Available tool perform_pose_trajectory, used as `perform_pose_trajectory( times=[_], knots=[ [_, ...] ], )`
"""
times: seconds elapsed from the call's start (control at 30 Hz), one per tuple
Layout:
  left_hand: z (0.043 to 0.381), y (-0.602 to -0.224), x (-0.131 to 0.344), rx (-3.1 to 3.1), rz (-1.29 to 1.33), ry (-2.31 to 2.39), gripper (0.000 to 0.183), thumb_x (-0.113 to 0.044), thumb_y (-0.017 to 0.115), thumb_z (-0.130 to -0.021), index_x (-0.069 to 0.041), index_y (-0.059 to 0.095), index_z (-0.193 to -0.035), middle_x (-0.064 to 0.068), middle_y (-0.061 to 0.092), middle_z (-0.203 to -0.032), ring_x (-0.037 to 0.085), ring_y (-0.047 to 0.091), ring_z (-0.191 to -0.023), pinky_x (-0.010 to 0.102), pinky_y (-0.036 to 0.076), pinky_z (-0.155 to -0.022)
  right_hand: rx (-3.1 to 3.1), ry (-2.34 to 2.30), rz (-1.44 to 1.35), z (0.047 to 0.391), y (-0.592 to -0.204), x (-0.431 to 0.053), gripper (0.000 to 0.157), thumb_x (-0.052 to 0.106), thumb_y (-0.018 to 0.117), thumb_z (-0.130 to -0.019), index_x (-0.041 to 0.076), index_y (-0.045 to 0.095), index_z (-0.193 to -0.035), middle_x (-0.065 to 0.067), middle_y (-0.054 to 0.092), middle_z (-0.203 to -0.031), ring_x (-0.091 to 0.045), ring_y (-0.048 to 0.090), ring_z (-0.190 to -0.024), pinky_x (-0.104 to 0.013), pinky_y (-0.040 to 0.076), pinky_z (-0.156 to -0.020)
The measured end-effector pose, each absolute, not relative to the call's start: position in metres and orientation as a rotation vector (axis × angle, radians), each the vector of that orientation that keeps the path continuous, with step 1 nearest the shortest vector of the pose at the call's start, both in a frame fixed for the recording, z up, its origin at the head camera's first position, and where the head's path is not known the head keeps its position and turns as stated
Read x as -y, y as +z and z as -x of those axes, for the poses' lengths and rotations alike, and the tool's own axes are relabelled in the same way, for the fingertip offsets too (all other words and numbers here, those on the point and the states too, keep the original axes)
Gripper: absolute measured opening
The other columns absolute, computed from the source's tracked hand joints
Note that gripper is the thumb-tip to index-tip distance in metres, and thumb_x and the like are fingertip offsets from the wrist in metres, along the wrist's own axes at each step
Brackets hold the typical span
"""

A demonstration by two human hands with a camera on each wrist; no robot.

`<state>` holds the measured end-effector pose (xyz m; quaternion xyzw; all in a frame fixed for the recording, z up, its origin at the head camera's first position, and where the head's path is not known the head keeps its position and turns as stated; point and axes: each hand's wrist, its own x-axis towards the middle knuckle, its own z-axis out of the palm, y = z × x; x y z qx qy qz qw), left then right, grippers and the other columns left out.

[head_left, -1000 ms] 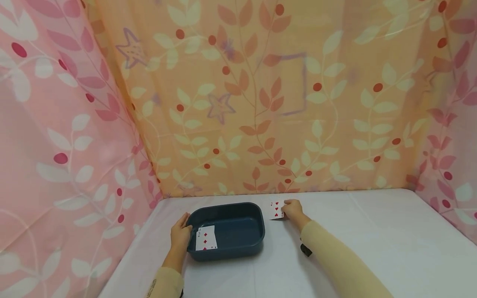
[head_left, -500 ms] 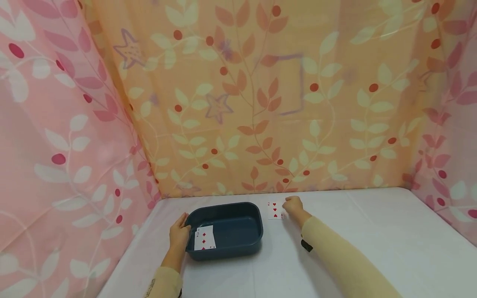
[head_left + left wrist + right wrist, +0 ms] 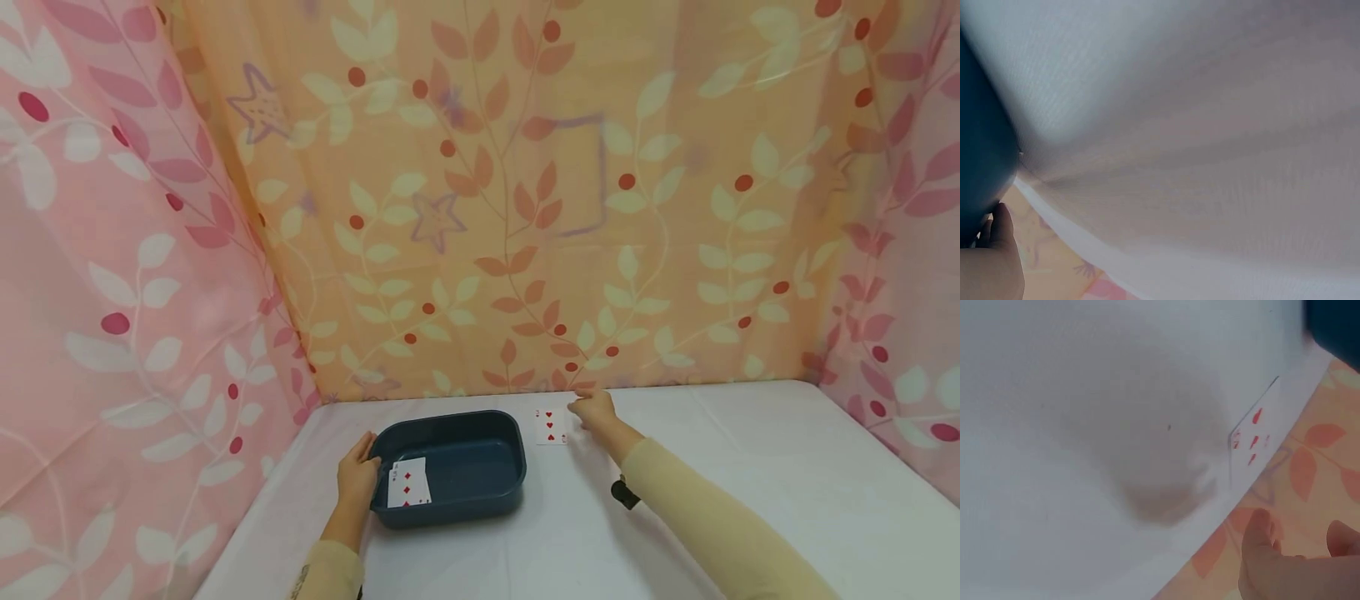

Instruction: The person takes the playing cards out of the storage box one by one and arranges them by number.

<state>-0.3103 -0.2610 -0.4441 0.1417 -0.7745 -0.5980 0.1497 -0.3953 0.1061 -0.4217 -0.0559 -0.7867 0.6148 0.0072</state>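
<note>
My right hand (image 3: 596, 411) is just beside the heart card (image 3: 551, 427), thumb and fingers parted, nothing pinched between them. The card lies face up, flat on the table (image 3: 562, 542), to the right of the blue bin (image 3: 450, 510). In my judgement, the card calls for light handling: press one edge with a fingertip, get a nail under the opposite edge, and pinch without bending it. My left hand (image 3: 356, 472) grips the bin's left end, which should steady it. Inside, against that end, lies the diamond card (image 3: 408, 483), apparently overlapping another.

Surface: white cloth, with soft creases; thin cards will probably slide on it, yet be hard to lift.

Room: an orange curtain (image 3: 517, 192) with leaf print closes the far side. Pink leaf-printed curtains (image 3: 150, 275) stand at left and right.
</note>
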Motion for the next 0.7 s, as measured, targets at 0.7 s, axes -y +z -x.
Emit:
perform_pose_trajectory(
  times=[0.7],
  knots=[
    [0.309, -0.442, 0.259, 2.226, -0.414, -1.755, 0.055, 0.010, 0.039, -0.094, 0.008, 0.028, -0.148, 0.026, 0.031, -0.149, 0.040, 0.025, -0.141, 0.050, 0.022, -0.113, 2.185, 2.376, 0.067, 0.358, -0.391, -0.056, 0.042, -0.002, 0.052, -0.095, -0.013, 0.045, -0.135, -0.031, 0.052, -0.126, -0.046, 0.051, -0.121, -0.051, 0.043, -0.100]
  ],
)
